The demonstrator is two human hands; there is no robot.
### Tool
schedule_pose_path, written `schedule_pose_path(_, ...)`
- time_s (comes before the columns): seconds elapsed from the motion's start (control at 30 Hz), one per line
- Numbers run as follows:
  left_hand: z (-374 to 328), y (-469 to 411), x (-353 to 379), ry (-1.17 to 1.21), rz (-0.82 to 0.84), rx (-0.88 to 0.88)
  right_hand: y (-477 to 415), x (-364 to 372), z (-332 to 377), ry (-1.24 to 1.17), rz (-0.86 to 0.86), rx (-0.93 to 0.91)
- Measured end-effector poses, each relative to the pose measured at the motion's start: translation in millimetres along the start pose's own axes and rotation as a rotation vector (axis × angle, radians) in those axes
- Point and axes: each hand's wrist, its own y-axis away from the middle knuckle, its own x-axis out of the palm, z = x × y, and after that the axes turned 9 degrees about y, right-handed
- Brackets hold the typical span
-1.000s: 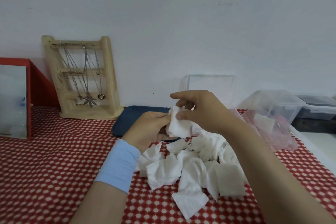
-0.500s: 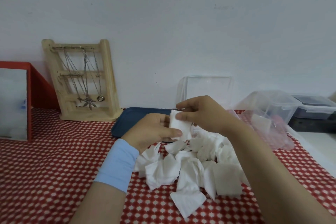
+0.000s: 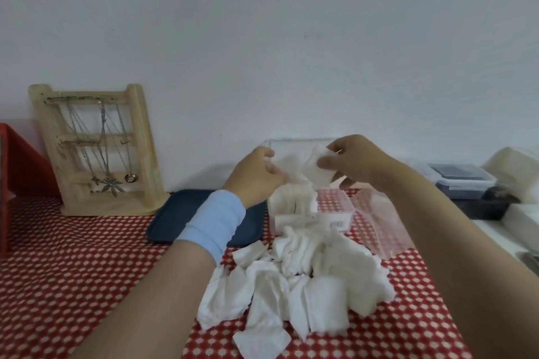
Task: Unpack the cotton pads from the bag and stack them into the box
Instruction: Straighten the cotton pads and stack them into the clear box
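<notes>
A clear plastic box [image 3: 335, 214] stands on the red dotted cloth with its lid raised behind it. Several white cotton pads [image 3: 293, 198] stand on edge in its left half. My right hand [image 3: 358, 163] pinches one white pad [image 3: 319, 173] above the box. My left hand [image 3: 255, 178], with a light blue wristband, is at the box's upper left corner; blur hides whether it grips anything. A loose pile of pads [image 3: 294, 280] lies in front of the box. The crumpled clear bag [image 3: 382, 224] lies to the right of the box, partly behind my right forearm.
A dark blue tray [image 3: 201, 221] lies left of the box under my left wrist. A wooden stand with necklaces [image 3: 96, 151] leans at the wall, and a red frame [image 3: 20, 172] is at far left. Lidded containers [image 3: 460, 181] sit off the table's right edge.
Both hands rose from above the loose pile and moved back to the box. The right hand carried a pad over the box; the left hand moved to the box's left corner.
</notes>
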Motion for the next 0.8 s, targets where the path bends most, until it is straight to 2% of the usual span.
schedule_pose_path(0.07,-6,-19,13,-0.162,-0.035,0.070,-12,-7,-15,0.051,-0.026,0.075)
schedule_pose_path(0.1,-7,-27,20,-0.241,-0.002,0.086,-17,-8,-21,0.083,-0.012,0.108)
schedule_pose_path(0.23,1,-52,54,-0.580,0.250,0.133,-29,3,-34,0.233,0.033,0.167)
schedule_pose_path(0.33,10,-62,69,-0.769,0.337,0.093,-36,15,-36,0.405,-0.018,0.138)
schedule_pose_path(0.43,20,-69,67,-0.723,0.294,0.033,-43,27,-37,0.539,-0.041,0.153)
schedule_pose_path(0.67,19,-68,60,-0.704,0.237,0.072,-48,56,-27,0.751,-0.074,0.168)
schedule_pose_path(0.73,23,-66,60,-0.700,0.246,0.085,-51,65,-27,0.736,-0.047,0.201)
schedule_pose_path(0.8,27,-64,59,-0.720,0.279,0.112,-54,70,-29,0.596,0.011,0.253)
